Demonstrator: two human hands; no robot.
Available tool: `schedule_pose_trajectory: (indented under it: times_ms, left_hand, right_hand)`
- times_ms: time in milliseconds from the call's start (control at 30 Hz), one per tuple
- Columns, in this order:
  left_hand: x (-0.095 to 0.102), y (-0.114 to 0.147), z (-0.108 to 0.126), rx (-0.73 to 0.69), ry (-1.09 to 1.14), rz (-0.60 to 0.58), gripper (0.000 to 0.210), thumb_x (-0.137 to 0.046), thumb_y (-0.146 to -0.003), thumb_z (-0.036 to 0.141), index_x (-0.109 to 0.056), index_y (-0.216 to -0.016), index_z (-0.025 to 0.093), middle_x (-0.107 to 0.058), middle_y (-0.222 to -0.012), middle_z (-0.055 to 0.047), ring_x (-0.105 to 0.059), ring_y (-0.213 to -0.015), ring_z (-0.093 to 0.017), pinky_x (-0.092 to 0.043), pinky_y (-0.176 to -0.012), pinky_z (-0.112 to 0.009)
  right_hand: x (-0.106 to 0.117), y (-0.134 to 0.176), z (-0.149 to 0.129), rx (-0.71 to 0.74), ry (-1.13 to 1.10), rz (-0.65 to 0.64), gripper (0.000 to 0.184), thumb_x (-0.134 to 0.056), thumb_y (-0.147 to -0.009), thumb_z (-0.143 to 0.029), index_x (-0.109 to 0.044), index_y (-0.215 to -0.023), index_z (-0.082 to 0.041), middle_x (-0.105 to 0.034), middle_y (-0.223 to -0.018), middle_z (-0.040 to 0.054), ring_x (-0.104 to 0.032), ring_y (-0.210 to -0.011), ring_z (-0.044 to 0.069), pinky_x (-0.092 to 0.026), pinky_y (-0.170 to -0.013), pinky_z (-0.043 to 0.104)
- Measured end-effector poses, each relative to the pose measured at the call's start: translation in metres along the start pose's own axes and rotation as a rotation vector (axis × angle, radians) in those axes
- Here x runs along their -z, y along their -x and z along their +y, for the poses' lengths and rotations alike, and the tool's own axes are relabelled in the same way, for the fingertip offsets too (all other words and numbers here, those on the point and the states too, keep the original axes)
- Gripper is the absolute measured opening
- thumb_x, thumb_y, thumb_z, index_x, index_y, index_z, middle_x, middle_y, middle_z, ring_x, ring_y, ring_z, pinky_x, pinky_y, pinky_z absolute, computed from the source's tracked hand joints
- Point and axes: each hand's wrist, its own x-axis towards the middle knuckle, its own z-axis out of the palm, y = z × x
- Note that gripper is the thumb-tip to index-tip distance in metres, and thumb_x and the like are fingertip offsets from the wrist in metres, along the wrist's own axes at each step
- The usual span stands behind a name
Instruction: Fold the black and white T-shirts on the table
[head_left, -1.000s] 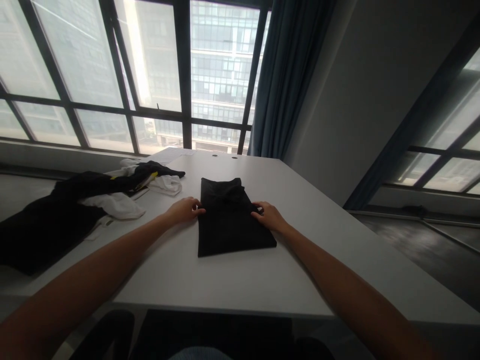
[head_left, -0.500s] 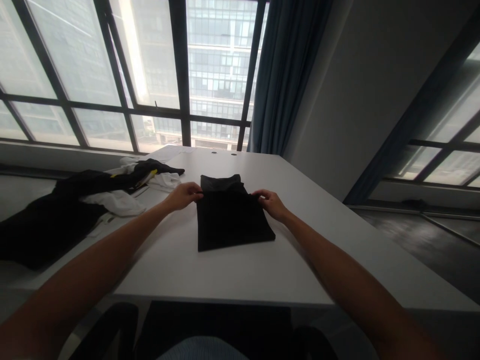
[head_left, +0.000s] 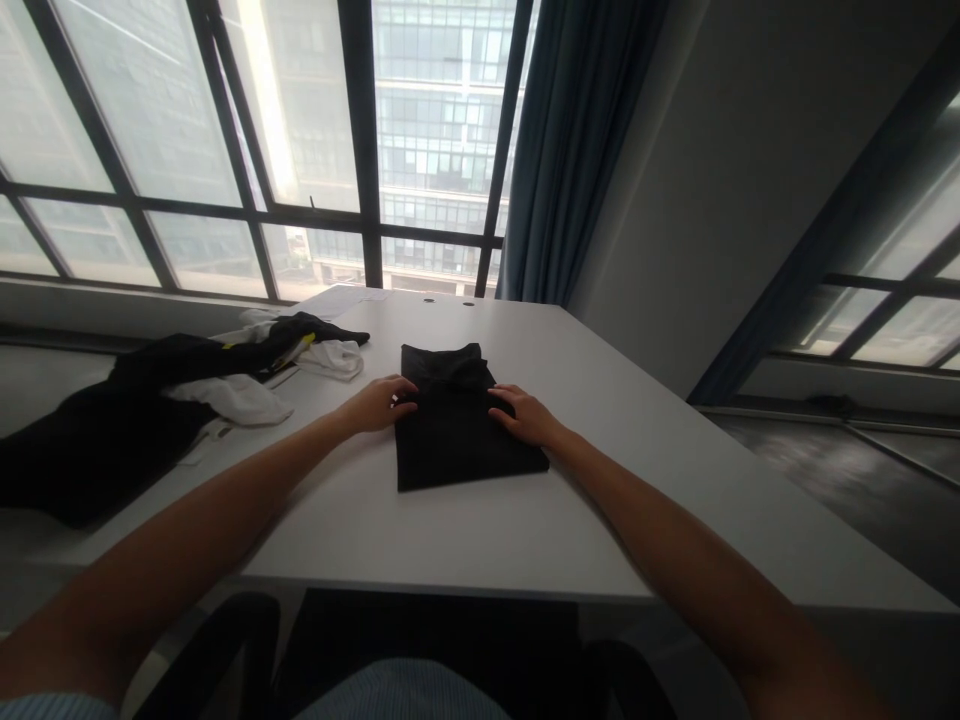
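Observation:
A folded black garment (head_left: 465, 445) lies on the white table in front of me; its exact kind does not show. At its far end the cloth is rumpled, with a raised fold across it. My left hand (head_left: 379, 404) rests on its left edge, thumb and fingers apart with a small gap between them. On the opposite edge, my right hand (head_left: 525, 413) touches the cloth with its thumb spread from its fingers. Neither hand grips the fabric.
On the left of the white table (head_left: 450, 540) lies a loose heap of black clothes (head_left: 112, 425) mixed with white cloth (head_left: 229, 398). Papers (head_left: 341, 297) lie at the far left corner. Windows and a blue curtain (head_left: 577, 150) stand behind, with a chair arm (head_left: 247, 640) below the near edge.
Both hands have let go of the pinched fold and come slightly nearer, now lying on the garment's sides. The fold at the far end has flattened somewhat.

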Motion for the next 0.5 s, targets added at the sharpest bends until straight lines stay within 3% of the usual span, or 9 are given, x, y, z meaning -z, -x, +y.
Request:
schedule_pose_trajectory:
  times_ms: [200,333,500]
  left_hand:
    - [-0.006,0.004,-0.001,0.063,-0.076,-0.078,0.044,-0.065,-0.085,0.051,-0.075,-0.114,0.021,-0.063,-0.136,-0.013,-0.068,-0.106,-0.029,-0.055,-0.099,-0.043]
    - [-0.008,0.005,0.002,0.232,-0.262,-0.007,0.039,-0.061,-0.089,0.050,-0.077,-0.113,0.023,-0.067,-0.120,-0.013,-0.066,-0.111,-0.032,-0.052,-0.099,-0.044]
    - [-0.007,0.003,0.009,0.325,-0.207,-0.035,0.037,-0.057,-0.091,0.041,-0.075,-0.118,0.022,-0.075,-0.095,-0.007,-0.070,-0.091,-0.027,-0.054,-0.087,-0.038]
  right_hand:
    - [-0.005,0.003,0.007,-0.110,0.099,-0.119,0.053,-0.055,-0.100,-0.049,-0.061,-0.144,-0.020,-0.052,-0.155,0.0142,-0.049,-0.144,0.030,-0.035,-0.122,0.047]
    - [-0.005,0.003,0.009,-0.128,0.134,-0.154,0.057,-0.051,-0.102,-0.052,-0.058,-0.147,-0.018,-0.048,-0.158,0.0143,-0.045,-0.146,0.030,-0.034,-0.123,0.046]
    - [-0.005,0.003,0.008,-0.139,0.123,-0.158,0.058,-0.051,-0.102,-0.052,-0.057,-0.148,-0.017,-0.047,-0.159,0.0152,-0.044,-0.147,0.032,-0.034,-0.123,0.048]
